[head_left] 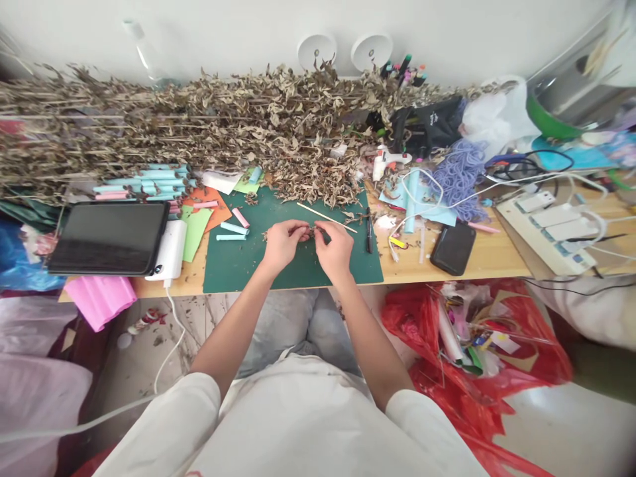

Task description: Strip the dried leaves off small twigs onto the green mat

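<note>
My left hand (287,245) and my right hand (334,249) meet over the green cutting mat (231,268), thumbs and fingertips pinched. A small bit of dried leaf (312,232) shows between them, mostly covered by the fingers. Just beyond my fingers, a thin wooden stick (325,216) lies slantwise on the mat. To the right of my right hand is a black pen (368,230). Left of my left hand lie short blue paper rolls (233,228) and a pink paper roll (240,217). Leaf crumbs dot the mat.
A long heap of dried leafy stalks (223,132) fills the table's back. On the left are a tablet (112,237) and a white power bank (171,250). Rightward lie a glue gun (390,161), purple yarn (460,179), a black box-like device (453,248) and a power strip (546,232). A red rubbish bag (541,331) stands below.
</note>
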The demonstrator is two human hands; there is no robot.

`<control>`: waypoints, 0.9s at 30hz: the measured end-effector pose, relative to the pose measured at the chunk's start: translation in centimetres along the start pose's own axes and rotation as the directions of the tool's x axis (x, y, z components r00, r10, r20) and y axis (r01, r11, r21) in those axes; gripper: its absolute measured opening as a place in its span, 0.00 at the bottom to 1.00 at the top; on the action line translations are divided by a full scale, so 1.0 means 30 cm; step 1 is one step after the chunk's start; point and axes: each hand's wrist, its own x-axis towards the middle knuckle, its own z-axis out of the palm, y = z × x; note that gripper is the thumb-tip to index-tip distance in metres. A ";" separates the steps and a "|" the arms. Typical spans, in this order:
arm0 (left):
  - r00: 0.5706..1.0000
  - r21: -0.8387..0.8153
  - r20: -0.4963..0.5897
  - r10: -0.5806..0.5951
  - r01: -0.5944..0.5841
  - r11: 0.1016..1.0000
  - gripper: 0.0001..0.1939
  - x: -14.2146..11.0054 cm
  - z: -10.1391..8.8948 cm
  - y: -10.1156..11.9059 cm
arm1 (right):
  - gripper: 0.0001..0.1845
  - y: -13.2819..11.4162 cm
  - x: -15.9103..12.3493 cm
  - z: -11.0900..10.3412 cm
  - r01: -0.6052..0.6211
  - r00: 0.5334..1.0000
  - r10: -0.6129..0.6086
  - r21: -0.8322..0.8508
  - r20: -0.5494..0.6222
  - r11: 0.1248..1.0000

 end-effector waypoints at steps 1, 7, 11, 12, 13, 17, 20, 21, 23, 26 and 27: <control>1.000 0.007 0.009 0.005 -0.005 1.000 0.09 0.000 0.001 0.002 | 0.10 -0.003 0.004 -0.003 0.003 1.000 -0.003 0.007 0.008 1.000; 0.998 0.088 0.047 0.051 -0.054 0.995 0.07 -0.008 0.002 0.015 | 0.10 0.000 0.009 -0.005 0.052 0.995 -0.049 -0.031 0.083 0.998; 0.991 0.305 0.066 0.118 -0.132 0.943 0.09 -0.020 0.005 0.027 | 0.09 -0.011 0.001 -0.003 0.078 0.989 -0.057 -0.163 0.133 0.983; 0.986 0.385 0.068 0.150 -0.164 0.908 0.10 -0.024 0.010 0.031 | 0.09 -0.018 -0.001 -0.002 0.073 0.990 -0.047 -0.199 0.131 0.977; 0.981 0.461 0.071 0.181 -0.193 0.866 0.11 -0.029 0.016 0.036 | 0.08 -0.025 -0.004 0.000 0.057 0.992 -0.030 -0.231 0.119 0.971; 0.966 0.609 0.078 0.247 -0.242 0.755 0.14 -0.046 0.047 0.053 | 0.07 -0.048 -0.015 0.008 -0.074 0.997 0.080 -0.262 0.013 0.962; 0.966 0.603 0.067 0.250 -0.239 0.761 0.13 -0.051 0.063 0.055 | 0.06 -0.051 -0.016 0.007 -0.139 0.990 0.135 -0.222 -0.030 0.965; 0.965 0.595 0.064 0.256 -0.243 0.766 0.13 -0.052 0.065 0.053 | 0.06 -0.051 -0.015 0.005 -0.153 0.988 0.148 -0.214 -0.038 0.965; 0.959 0.562 0.056 0.277 -0.259 0.785 0.13 -0.050 0.065 0.045 | 0.07 -0.050 -0.009 -0.001 -0.175 0.984 0.169 -0.208 -0.047 0.962; 0.956 0.478 0.007 0.292 -0.260 0.839 0.12 -0.040 0.056 0.029 | 0.09 -0.046 -0.001 -0.007 -0.170 0.985 0.169 -0.199 -0.021 0.965; 0.959 0.445 -0.015 0.284 -0.248 0.861 0.12 -0.036 0.050 0.024 | 0.09 -0.044 0.000 -0.008 -0.159 0.987 0.161 -0.195 -0.005 0.968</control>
